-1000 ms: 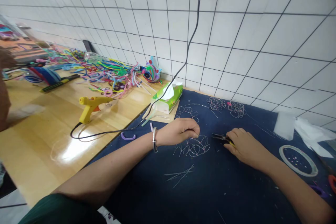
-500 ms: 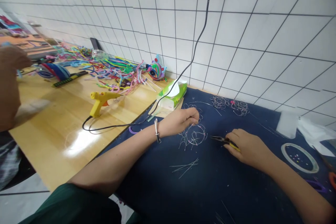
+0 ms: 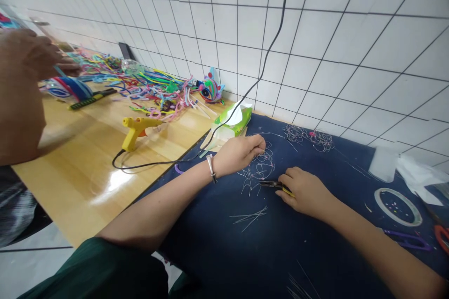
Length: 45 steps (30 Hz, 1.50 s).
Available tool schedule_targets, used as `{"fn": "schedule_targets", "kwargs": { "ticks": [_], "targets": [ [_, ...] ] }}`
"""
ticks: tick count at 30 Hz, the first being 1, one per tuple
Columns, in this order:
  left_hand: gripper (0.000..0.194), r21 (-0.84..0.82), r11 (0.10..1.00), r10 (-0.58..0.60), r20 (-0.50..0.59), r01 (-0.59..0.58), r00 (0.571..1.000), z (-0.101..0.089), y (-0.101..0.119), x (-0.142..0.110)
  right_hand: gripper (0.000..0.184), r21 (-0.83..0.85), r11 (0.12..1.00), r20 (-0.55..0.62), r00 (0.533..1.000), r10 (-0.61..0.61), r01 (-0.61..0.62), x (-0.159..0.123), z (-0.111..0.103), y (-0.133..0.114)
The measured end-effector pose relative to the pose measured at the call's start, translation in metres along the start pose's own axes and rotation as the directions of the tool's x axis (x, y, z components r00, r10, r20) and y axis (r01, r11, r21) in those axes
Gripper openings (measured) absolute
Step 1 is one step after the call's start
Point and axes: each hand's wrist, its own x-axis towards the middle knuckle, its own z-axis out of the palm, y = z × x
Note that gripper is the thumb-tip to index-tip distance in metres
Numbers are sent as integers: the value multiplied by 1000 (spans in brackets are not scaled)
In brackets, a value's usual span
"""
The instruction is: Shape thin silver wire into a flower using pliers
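Observation:
My left hand point(image 3: 242, 152) pinches the upper part of a looped wire piece point(image 3: 262, 168) with small pink beads, above the dark blue cloth point(image 3: 266, 257). Its fingertips are pressed together at the wire. In my right hand point(image 3: 305, 191) is a pair of yellow-handled pliers point(image 3: 275, 184), the dark jaws pointing left and lying close to the lower edge of the wire loops. Whether the jaws touch the wire I cannot tell. Several straight cut wires point(image 3: 249, 215) lie on the cloth below my left hand.
Tangled wire bundles point(image 3: 308, 138) lie by the wall. A tape ring point(image 3: 398, 208) with beads and purple scissors point(image 3: 407, 239) are at right. Left are a tissue pack point(image 3: 231, 121), a yellow glue gun point(image 3: 135, 131) with cord, colourful pipe cleaners point(image 3: 150, 88) and another person's hand point(image 3: 31, 56).
My right hand has moved left with the pliers, bringing the jaws to the wire loops. My left hand stays at the wire. The other person's hand has come further into view.

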Motion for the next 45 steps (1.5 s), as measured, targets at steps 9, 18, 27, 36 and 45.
{"fn": "schedule_targets", "kwargs": {
  "ticks": [9, 18, 27, 36, 45],
  "targets": [
    [10, 9, 1000, 11, -13, -11, 1000, 0, -5, 0, 19, -108, 973, -10, 979, -206, 203, 13, -3, 5],
    [10, 25, 1000, 15, 7, -15, 1000, 1, -7, 1, 17, -157, 944, -119, 944, -308, 289, 13, 11, 7],
    [12, 24, 999, 42, 14, -43, 999, 4, -7, 4, 14, -156, 944, -212, 923, -321, 292, -4, -2, 14],
    [15, 13, 996, 91, 0, -91, 996, 8, -6, 4, 19, -201, 951, -251, 926, -283, 237, -20, -35, 26],
    [16, 29, 984, 176, 31, -177, 984, 21, -1, 1, 18, -322, 943, -256, 951, -174, 86, -31, -47, 43]
  ]
}}
